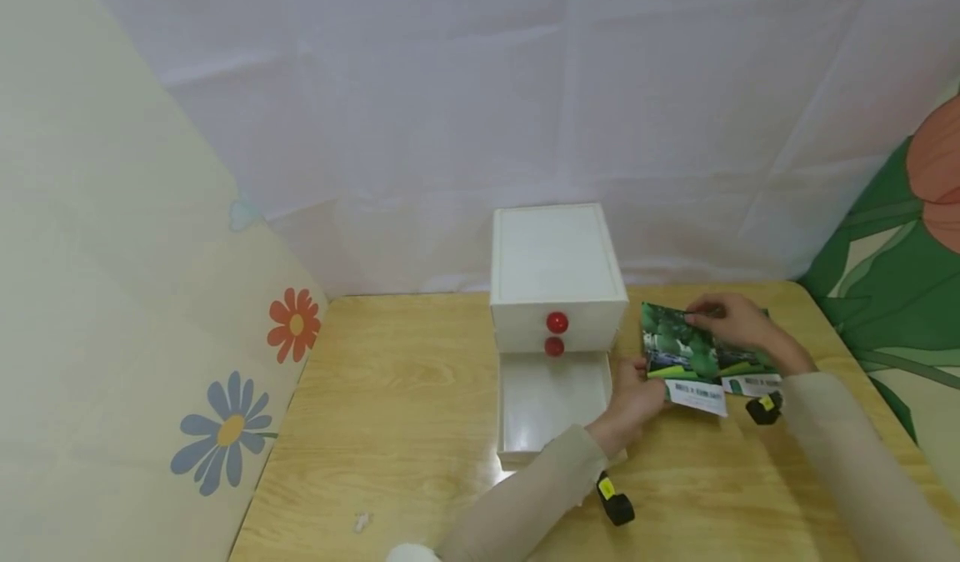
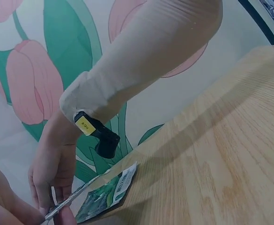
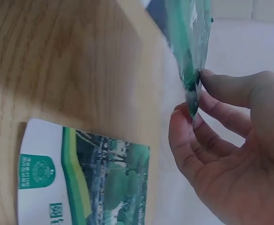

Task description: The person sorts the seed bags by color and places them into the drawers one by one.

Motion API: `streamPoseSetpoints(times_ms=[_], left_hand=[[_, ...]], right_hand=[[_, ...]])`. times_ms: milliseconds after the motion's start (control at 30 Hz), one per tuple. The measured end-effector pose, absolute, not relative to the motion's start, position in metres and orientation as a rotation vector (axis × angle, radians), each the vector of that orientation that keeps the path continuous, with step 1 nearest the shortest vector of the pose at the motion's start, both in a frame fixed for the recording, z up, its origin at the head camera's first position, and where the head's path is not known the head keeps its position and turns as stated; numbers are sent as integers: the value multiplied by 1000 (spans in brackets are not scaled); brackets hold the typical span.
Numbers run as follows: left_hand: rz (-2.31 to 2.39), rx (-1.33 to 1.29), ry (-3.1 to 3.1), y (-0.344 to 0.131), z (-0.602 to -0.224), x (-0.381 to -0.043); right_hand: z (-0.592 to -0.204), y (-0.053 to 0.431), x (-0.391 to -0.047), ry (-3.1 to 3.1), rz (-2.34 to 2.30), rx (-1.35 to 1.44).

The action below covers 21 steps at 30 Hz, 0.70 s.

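A green and white seed packet (image 1: pixel 682 349) is held up at a tilt between both hands. My left hand (image 1: pixel 633 399) grips its lower left edge. At the upper right edge, my right hand (image 1: pixel 731 322) pinches it; in the right wrist view the thumb and fingers of the right hand (image 3: pixel 249 140) close on a corner of the packet (image 3: pixel 188 47). A second, matching packet (image 3: pixel 94 183) lies flat on the table below the right hand. Seen edge-on in the left wrist view, the held packet (image 2: pixel 78 191) shows as a thin strip.
Left of the packets stands a small white drawer cabinet (image 1: pixel 555 253) with two red knobs (image 1: pixel 557 323). Its lower drawer (image 1: pixel 551 399) is pulled out toward me. A small pale scrap (image 1: pixel 362 521) lies on the wooden table (image 1: pixel 405 378). A white cloth (image 1: pixel 420 128) hangs behind.
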<state>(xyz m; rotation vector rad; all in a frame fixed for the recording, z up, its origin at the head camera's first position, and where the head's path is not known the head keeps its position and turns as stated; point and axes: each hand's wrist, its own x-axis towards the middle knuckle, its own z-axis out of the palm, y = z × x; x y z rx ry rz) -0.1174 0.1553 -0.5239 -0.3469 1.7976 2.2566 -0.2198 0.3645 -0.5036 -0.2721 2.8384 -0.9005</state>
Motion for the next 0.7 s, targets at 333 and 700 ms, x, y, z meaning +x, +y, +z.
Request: streamPoseSetpoints(times_ms=[333, 700], left_hand=[[2159, -300, 1828, 144, -517, -114], [2116, -235, 1750, 128, -517, -107]], right_hand=[[-485, 359, -214, 2834, -939, -421], [-475, 367, -200, 2757, -996, -310]])
